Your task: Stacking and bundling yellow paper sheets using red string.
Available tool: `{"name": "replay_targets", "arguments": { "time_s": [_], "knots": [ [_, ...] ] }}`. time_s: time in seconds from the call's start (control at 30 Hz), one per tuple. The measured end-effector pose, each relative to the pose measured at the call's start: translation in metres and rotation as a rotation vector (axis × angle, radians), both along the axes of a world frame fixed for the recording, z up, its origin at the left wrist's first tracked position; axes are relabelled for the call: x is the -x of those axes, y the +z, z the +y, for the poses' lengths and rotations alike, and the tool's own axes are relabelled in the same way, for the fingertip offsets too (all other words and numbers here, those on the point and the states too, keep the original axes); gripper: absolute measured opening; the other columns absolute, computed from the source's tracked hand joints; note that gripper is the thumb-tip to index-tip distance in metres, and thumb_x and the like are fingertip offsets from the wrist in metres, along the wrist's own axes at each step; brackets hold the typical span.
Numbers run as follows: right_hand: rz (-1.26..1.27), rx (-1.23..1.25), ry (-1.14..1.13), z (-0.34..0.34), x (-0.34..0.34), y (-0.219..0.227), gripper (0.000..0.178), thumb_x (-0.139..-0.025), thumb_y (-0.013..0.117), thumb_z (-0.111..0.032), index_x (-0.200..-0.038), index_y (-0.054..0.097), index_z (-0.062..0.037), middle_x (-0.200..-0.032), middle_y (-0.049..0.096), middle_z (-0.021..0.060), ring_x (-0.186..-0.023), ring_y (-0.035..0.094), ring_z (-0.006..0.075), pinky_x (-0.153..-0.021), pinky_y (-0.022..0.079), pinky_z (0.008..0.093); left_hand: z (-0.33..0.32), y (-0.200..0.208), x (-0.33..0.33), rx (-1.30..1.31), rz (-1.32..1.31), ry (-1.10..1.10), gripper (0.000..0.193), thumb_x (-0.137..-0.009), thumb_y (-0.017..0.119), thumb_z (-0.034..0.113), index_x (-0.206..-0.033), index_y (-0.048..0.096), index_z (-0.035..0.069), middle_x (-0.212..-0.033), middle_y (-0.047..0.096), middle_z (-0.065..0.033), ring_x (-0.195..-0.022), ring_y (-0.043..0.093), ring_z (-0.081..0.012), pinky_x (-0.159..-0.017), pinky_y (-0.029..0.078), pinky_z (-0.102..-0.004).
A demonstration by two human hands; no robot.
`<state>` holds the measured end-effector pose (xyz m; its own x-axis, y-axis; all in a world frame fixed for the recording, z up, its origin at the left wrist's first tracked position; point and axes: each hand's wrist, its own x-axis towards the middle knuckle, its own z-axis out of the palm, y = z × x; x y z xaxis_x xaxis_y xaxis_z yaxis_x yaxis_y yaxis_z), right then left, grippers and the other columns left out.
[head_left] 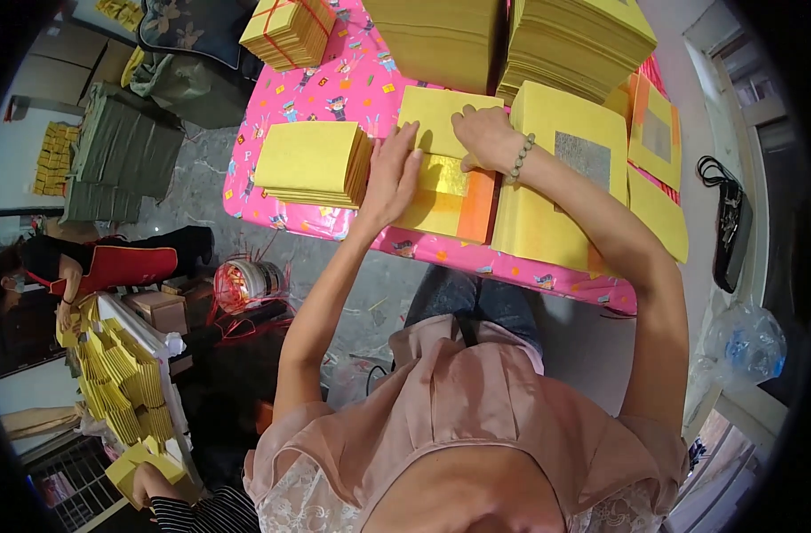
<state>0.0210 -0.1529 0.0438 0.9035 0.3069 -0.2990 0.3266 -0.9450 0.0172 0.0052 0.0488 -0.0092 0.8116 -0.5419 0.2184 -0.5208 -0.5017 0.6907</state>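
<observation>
On the pink table cover lies a yellow paper sheet [445,107] with a gold foil patch and an orange band on its near half. My left hand [393,173] rests along the sheet's left edge, fingers stretched out and close together, nothing gripped. With fingers bent and thumb apart, my right hand [489,138] presses on the sheet's upper right part; its fingertips are partly hidden. A green bead bracelet circles that wrist. Left of my left hand sits a neat stack of folded yellow paper [307,160]. Under my right forearm is a thicker yellow paper stack [525,178] with a silver foil patch.
Tall yellow paper stacks [436,40] stand at the table's far side, near a red-tied bundle [290,34]. A bucket with red strands [245,282] is on the floor at left. Beyond it, people work at a table of yellow paper [125,373]. Green wrapped bales [121,155] stand far left.
</observation>
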Motion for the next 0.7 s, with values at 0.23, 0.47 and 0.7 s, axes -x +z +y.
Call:
{"name": "replay_targets", "arguments": {
  "time_s": [0.23,0.47,0.7],
  "knots": [
    [-0.011,-0.003,0.099,-0.009,-0.008,-0.011,0.055,-0.062,0.083,-0.032,-0.097,0.057,0.0022,-0.095,0.062,0.0166,-0.088,0.064,0.0306,-0.07,0.054,0.0384,-0.008,-0.009,0.013,0.379,0.175,0.29,0.031,-0.096,0.052,0.02,-0.12,0.049,0.001,-0.1,0.061,-0.0122,-0.091,0.06,-0.02,-0.076,0.049,-0.0308],
    [-0.176,-0.057,0.202,-0.005,0.004,-0.009,0.02,-0.071,0.063,-0.007,-0.088,0.058,0.0024,-0.073,0.064,0.0165,-0.072,0.066,0.0328,-0.065,0.053,0.0418,-0.022,-0.015,0.005,0.642,0.761,0.307,0.041,-0.094,0.059,0.027,-0.118,0.04,-0.001,-0.096,0.058,-0.0125,-0.075,0.066,-0.019,-0.065,0.054,-0.0278],
    [-0.472,0.059,0.17,0.011,0.038,0.011,0.014,-0.079,0.06,-0.01,-0.09,0.054,-0.0033,-0.076,0.06,0.0101,-0.065,0.064,0.0222,-0.056,0.052,0.0342,-0.049,0.023,-0.005,0.856,0.898,0.251,0.049,-0.091,0.063,0.032,-0.12,0.039,0.0,-0.102,0.06,-0.0128,-0.079,0.066,-0.0185,-0.069,0.058,-0.0324]
  ]
}}
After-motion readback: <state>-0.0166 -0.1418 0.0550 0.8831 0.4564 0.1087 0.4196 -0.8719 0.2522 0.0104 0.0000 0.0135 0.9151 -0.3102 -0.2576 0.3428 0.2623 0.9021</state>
